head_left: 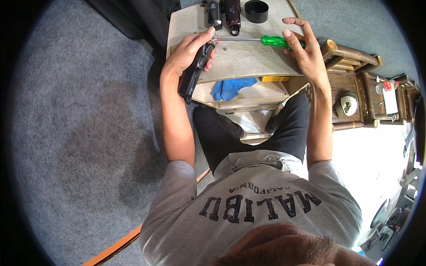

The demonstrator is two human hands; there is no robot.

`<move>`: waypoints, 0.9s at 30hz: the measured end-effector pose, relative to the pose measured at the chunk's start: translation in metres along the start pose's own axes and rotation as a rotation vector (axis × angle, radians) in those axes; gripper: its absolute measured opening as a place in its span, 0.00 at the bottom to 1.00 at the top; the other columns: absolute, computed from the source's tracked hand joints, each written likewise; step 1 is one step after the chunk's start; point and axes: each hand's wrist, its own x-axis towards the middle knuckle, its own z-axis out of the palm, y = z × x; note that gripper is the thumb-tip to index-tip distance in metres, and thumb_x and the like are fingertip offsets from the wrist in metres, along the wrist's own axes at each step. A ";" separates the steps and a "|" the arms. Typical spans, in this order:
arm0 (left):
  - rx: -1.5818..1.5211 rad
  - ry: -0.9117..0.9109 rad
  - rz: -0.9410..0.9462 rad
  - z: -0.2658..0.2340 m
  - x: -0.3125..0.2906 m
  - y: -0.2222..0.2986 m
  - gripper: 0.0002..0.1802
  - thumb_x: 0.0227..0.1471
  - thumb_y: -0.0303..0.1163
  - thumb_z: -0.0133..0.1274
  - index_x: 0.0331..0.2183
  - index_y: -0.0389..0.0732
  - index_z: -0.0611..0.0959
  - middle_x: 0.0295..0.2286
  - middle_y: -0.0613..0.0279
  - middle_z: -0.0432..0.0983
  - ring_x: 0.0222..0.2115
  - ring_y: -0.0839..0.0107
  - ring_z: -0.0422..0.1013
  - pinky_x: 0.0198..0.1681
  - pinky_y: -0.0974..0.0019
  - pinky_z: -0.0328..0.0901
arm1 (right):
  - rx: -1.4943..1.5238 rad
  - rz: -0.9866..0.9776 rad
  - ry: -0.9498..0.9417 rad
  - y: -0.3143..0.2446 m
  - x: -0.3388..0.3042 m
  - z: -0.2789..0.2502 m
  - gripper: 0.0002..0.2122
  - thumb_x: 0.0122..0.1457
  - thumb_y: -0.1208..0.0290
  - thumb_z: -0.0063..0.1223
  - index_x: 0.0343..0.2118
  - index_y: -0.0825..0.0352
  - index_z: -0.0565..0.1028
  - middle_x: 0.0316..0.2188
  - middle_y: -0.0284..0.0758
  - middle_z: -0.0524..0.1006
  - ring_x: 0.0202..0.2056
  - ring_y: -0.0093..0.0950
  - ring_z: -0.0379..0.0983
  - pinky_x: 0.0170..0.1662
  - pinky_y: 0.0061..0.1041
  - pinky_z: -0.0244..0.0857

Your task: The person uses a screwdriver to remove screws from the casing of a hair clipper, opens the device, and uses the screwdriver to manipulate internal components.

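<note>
Left hand [188,51] curled round black device [194,76], at eleven o'clock from my chest; my right hand [306,51], at one o'clock, loosely holds screwdriver [275,41], index finger lifted; shaft points to nine, tip by device's upper end, contact unclear; cup [256,12] at twelve on tabletop [253,62], cloth [228,88] beneath

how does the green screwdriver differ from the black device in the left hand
The screwdriver has a green handle and a thin metal shaft; the black device has a thicker, dark body. The screwdriver points across the picture, while the black device slants toward the person. The right hand holds the screwdriver, the left hand the black device. Both are elongated.
</note>
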 end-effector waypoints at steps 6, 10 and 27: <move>-0.001 0.028 -0.011 -0.002 0.002 -0.001 0.31 0.65 0.58 0.57 0.42 0.35 0.84 0.21 0.66 0.77 0.16 0.77 0.72 0.20 0.72 0.68 | -0.048 -0.247 -0.041 0.013 0.003 -0.004 0.20 0.68 0.69 0.64 0.60 0.63 0.71 0.30 0.26 0.74 0.34 0.16 0.68 0.42 0.19 0.64; 0.007 0.043 -0.026 -0.001 0.002 0.000 0.31 0.64 0.58 0.57 0.41 0.35 0.85 0.21 0.66 0.78 0.16 0.77 0.72 0.21 0.72 0.68 | -0.021 -0.208 -0.082 0.006 0.000 -0.006 0.18 0.68 0.67 0.64 0.57 0.64 0.74 0.37 0.26 0.74 0.38 0.18 0.67 0.47 0.21 0.61; -0.020 -0.002 -0.018 -0.005 0.003 -0.003 0.30 0.65 0.56 0.56 0.41 0.34 0.85 0.22 0.65 0.77 0.16 0.77 0.73 0.21 0.71 0.68 | -0.059 -0.133 -0.046 0.006 0.002 -0.004 0.17 0.67 0.66 0.66 0.54 0.64 0.76 0.31 0.27 0.81 0.37 0.15 0.73 0.42 0.18 0.66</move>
